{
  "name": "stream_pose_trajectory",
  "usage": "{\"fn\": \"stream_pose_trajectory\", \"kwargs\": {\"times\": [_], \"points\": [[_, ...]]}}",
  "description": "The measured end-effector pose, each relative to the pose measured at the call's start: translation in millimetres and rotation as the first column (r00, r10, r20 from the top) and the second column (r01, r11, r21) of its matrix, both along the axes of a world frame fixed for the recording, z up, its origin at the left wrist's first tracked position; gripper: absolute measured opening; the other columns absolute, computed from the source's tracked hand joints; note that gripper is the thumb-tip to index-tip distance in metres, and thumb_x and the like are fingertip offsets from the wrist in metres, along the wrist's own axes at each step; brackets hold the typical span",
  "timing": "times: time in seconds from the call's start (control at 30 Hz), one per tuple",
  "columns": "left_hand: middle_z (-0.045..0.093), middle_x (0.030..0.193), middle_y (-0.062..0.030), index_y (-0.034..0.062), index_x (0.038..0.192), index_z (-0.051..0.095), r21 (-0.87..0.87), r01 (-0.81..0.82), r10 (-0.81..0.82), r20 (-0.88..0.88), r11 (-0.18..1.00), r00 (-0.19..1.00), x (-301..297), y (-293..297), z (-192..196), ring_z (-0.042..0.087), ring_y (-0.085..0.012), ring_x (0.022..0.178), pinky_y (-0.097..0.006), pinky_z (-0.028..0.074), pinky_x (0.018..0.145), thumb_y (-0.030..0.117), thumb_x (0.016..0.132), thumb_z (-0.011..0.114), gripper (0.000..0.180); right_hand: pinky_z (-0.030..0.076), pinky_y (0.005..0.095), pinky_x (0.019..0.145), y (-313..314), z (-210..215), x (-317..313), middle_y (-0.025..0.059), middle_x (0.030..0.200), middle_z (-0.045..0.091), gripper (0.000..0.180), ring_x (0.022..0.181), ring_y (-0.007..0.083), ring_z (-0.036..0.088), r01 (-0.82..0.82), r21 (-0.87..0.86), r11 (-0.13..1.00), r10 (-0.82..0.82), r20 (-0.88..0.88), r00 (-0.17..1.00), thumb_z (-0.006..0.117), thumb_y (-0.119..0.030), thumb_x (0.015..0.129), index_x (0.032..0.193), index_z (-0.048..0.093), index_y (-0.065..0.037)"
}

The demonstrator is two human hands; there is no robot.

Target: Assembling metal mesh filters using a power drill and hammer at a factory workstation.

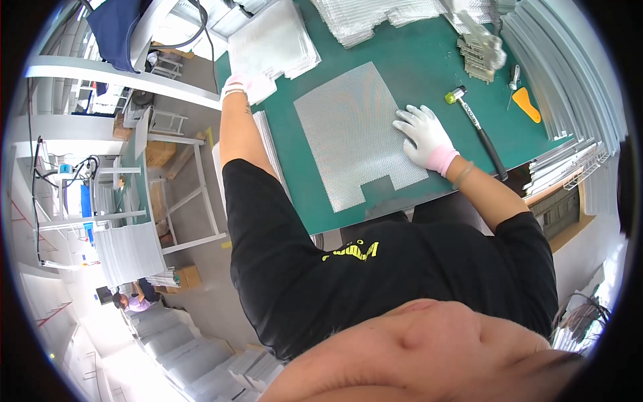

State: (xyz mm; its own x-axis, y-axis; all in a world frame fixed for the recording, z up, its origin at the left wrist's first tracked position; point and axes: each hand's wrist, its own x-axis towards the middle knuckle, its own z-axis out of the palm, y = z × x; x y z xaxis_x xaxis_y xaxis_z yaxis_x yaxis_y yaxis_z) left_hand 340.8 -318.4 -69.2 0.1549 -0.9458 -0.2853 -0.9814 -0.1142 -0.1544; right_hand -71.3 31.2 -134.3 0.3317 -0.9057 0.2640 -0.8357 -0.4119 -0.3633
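Green workbench (429, 60) in a workshop, one metal mesh sheet (355, 134) laid flat near its front edge.

From the head view: the gloved right hand (425, 137) lies flat, fingers spread, pressing the sheet's right edge and grasping nothing. The gloved left hand (244, 86) is at the bench's left edge, resting on a stack of mesh sheets (271, 43); its grip can't be made out. A rubber mallet (475, 124) lies just right of the right hand, an orange scraper (527, 104) beyond it.
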Motion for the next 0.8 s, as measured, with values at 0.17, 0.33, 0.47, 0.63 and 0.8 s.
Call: {"fn": "stream_pose_trajectory", "kwargs": {"times": [0.17, 0.33, 0.47, 0.63, 0.8], "points": [[0.063, 0.124, -0.0223, 0.0062, 0.116, 0.069, -0.036, 0.089, -0.088, 0.027, 0.995, 0.996, 54, -8, -11, 0.061, -0.043, 0.114, -0.049, 0.049, 0.095, 0.031, 0.087, 0.055, 0.041, 0.029, 0.0495, 0.115, -5, 8, 10, 0.0152, 0.136, 0.055, 0.041, 0.133, 0.0361, 0.045, -0.066, -0.046, 0.997, 0.067, 0.018, 0.998, 0.056, -0.015, 0.081, 0.121, 0.063, -0.005], [0.063, 0.121, -0.0242, 0.0039, 0.117, 0.068, -0.05, 0.101, -0.101, 0.005, 0.994, 0.995, 38, -7, -10, 0.06, -0.0405, 0.114, -0.046, 0.049, 0.096, 0.03, 0.091, 0.049, 0.041, 0.03, 0.0487, 0.115, -1, 3, 5, 0.015, 0.136, 0.055, 0.042, 0.132, 0.0359, 0.045, -0.029, -0.04, 0.999, 0.031, 0.039, 0.999, 0.057, -0.014, 0.081, 0.121, 0.063, -0.005], [0.063, 0.124, -0.0229, 0.0038, 0.121, 0.066, -0.125, 0.047, -0.04, 0.058, 0.991, 0.998, 34, 9, 16, 0.06, -0.0383, 0.117, -0.047, 0.048, 0.098, 0.035, 0.091, 0.05, 0.046, 0.03, 0.0483, 0.115, -7, 4, 9, 0.0147, 0.136, 0.055, 0.042, 0.132, 0.0353, 0.045, -0.052, -0.051, 0.997, 0.055, 0.04, 0.998, 0.058, -0.015, 0.081, 0.121, 0.063, -0.006], [0.067, 0.118, -0.0235, 0.0001, 0.115, 0.069, -0.147, -0.085, 0.079, -0.043, 0.986, 0.996, -8, 38, 74, 0.062, -0.038, 0.117, -0.044, 0.049, 0.097, 0.038, 0.085, 0.062, 0.049, 0.03, 0.048, 0.115, -3, 3, 4, 0.0145, 0.136, 0.055, 0.042, 0.131, 0.0342, 0.046, -0.024, -0.063, 0.998, 0.026, 0.019, 0.999, 0.058, -0.016, 0.08, 0.121, 0.063, -0.006], [0.07, 0.112, -0.0209, 0.0003, 0.115, 0.069, -0.221, -0.031, 0.015, -0.075, 0.975, 0.997, 10, 33, 62, 0.068, -0.0373, 0.104, -0.043, 0.052, 0.091, 0.034, 0.086, 0.062, 0.044, 0.03, 0.0481, 0.114, -5, -2, 6, 0.0144, 0.136, 0.056, 0.042, 0.131, 0.0339, 0.046, -0.018, -0.059, 0.998, 0.019, 0.015, 1.0, 0.058, -0.016, 0.08, 0.12, 0.063, -0.006]]}}
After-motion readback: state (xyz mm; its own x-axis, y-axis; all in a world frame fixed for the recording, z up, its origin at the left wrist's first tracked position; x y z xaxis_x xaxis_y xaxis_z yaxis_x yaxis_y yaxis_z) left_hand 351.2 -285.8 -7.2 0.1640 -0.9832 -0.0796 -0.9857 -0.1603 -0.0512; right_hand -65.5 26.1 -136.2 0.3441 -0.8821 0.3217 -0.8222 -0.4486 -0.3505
